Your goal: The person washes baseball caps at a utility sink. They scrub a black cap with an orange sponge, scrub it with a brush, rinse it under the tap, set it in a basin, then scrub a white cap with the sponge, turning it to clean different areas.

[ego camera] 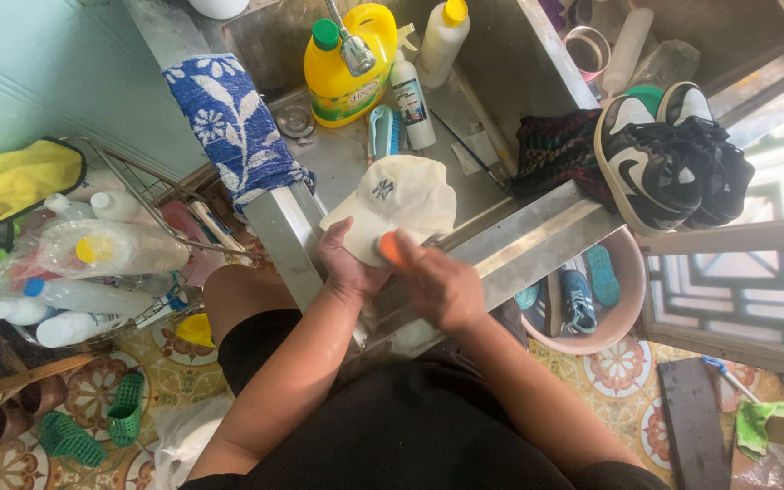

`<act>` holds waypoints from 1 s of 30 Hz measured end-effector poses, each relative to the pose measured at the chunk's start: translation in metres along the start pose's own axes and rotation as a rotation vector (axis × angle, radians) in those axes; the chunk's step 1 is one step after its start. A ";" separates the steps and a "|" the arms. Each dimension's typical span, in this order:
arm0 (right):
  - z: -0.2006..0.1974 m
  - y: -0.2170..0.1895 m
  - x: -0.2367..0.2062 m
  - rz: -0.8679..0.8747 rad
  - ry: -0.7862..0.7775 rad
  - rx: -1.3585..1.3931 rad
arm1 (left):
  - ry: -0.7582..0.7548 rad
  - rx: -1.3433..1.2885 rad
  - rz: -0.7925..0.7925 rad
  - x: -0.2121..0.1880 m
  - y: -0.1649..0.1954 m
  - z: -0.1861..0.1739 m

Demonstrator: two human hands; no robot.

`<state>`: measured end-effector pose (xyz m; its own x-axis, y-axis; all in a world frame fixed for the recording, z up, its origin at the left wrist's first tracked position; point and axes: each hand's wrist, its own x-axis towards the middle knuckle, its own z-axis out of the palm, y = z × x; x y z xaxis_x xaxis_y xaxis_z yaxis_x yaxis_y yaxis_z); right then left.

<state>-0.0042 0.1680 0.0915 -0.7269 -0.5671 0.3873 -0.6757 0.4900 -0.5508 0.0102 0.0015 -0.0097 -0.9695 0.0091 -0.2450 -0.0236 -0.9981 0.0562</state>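
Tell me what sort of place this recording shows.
Likely a home washing area: a steel sink with a tap, a yellow detergent jug, and sneakers on its rim while hands scrub a white cap.

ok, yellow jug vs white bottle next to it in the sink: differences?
The yellow jug is wide, with a handle and a green cap; the white bottle is slim, with no handle and a yellow cap. The jug stands behind the tap; the bottle stands to its right. Both are plastic, capped and upright.
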 end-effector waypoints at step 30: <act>-0.007 0.010 -0.012 -0.061 0.009 -0.066 | -0.078 -0.090 -0.092 0.006 -0.012 0.011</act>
<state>-0.0029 0.1845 0.0862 -0.6849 -0.5917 0.4251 -0.7252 0.4975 -0.4760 0.0020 0.0144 -0.0012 -0.9803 0.1020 -0.1691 -0.0947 -0.9942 -0.0508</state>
